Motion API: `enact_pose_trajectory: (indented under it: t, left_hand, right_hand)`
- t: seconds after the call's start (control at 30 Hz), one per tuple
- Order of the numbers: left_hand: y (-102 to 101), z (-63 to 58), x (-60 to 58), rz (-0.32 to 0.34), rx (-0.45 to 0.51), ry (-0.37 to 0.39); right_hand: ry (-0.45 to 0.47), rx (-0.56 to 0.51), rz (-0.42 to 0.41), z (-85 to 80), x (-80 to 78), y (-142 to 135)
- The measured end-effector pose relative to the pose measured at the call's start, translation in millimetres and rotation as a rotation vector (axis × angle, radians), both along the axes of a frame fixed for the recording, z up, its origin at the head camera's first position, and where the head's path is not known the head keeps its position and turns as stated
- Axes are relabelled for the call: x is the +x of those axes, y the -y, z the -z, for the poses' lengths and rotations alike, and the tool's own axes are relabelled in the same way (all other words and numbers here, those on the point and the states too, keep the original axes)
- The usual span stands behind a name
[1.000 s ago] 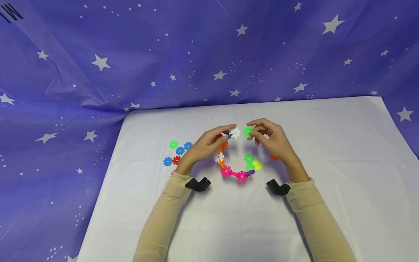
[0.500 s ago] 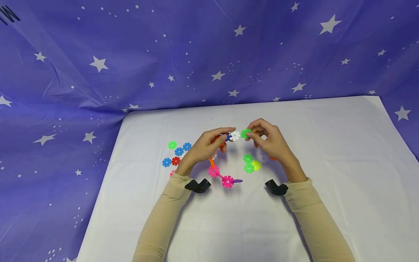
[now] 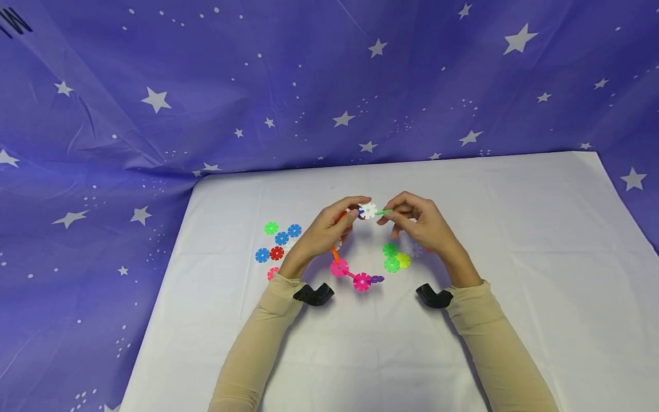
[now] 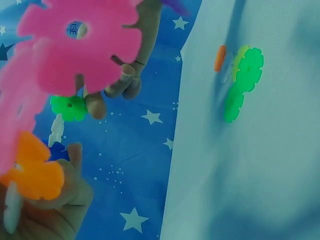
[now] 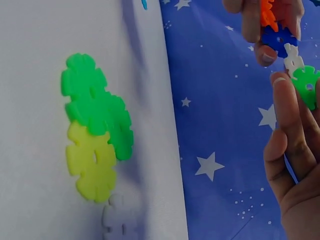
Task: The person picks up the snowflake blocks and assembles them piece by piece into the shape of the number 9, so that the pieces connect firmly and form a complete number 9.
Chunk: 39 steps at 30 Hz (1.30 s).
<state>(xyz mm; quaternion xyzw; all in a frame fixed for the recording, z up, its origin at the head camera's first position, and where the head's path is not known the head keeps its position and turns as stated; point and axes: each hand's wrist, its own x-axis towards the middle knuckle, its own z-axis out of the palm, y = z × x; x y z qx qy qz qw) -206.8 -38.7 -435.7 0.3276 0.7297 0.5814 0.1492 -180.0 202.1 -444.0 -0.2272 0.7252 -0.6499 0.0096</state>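
My left hand (image 3: 325,230) pinches a blue notched plastic disc (image 5: 280,41) near one end of a linked chain. From this hand the chain hangs down through an orange disc (image 4: 42,175) and pink discs (image 3: 362,281) to a purple disc (image 3: 377,279). Beyond the blue one stands a white disc (image 3: 368,210). A green disc (image 3: 384,212), seen edge-on in the head view, is pinched by my right hand (image 3: 423,224). Its edge meets the white disc's rim; how deep the notches sit cannot be told.
On the white table (image 3: 515,320), loose green discs (image 3: 392,264) and a yellow disc (image 3: 404,260) lie between the arms, beside a pale clear disc (image 5: 120,220). Left of the left hand are several more, among them a blue disc (image 3: 262,255) and a red disc (image 3: 276,253).
The green disc came leftward to the white disc and turned from face-on to edge-on. The hanging chain swung left, away from the loose green discs.
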Motion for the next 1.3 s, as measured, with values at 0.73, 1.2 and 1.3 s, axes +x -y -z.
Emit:
enact_pose_trajectory:
  t: [0.73,1.2,1.3]
  left_hand:
    - [-3.6,-1.4,1.3,-0.201,-0.123,-0.246]
    - [-2.4,-0.5,-0.4,-0.191,-0.082,-0.302]
    - [-3.0,0.4,0.1,-0.186,-0.066,-0.292]
  right_hand:
    - [0.08,0.004,-0.112,1.0,-0.3,3.8]
    - [0.162,0.049,-0.103,3.8,-1.0,3.4]
    - [0.174,0.08,-0.087,3.3,-0.6,2.3]
